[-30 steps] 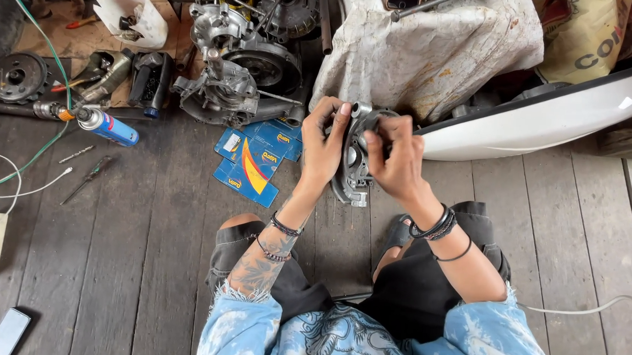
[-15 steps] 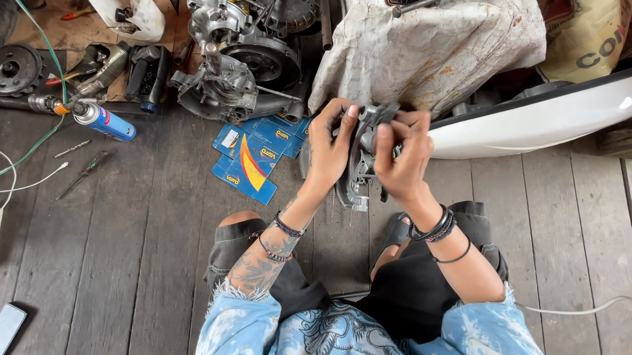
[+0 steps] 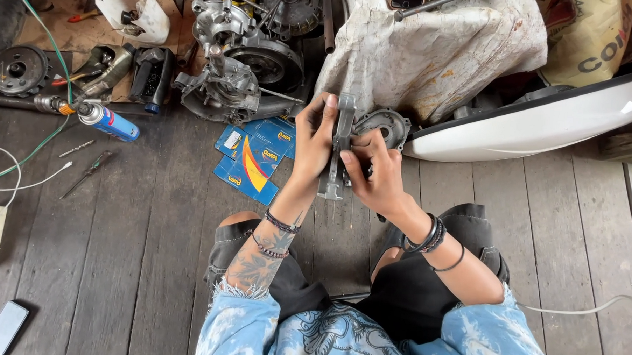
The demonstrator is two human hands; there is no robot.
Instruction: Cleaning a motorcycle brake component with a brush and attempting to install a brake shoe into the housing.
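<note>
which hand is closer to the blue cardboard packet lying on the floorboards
Left. The left hand grips the grey metal part just right of the blue packet; the right hand holds that part's far side.

Head view: your single camera sits on your head and looks almost straight down, at close range, over your knees to the plank floor (image 3: 117, 261). Your left hand (image 3: 316, 139) and right hand (image 3: 373, 174) lie mid-frame; the engine parts (image 3: 236, 70) mark the far, upper edge.

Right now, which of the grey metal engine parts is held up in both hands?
The narrow flat casing, seen edge-on between left hand and right hand; the others lie on the floor.
</note>
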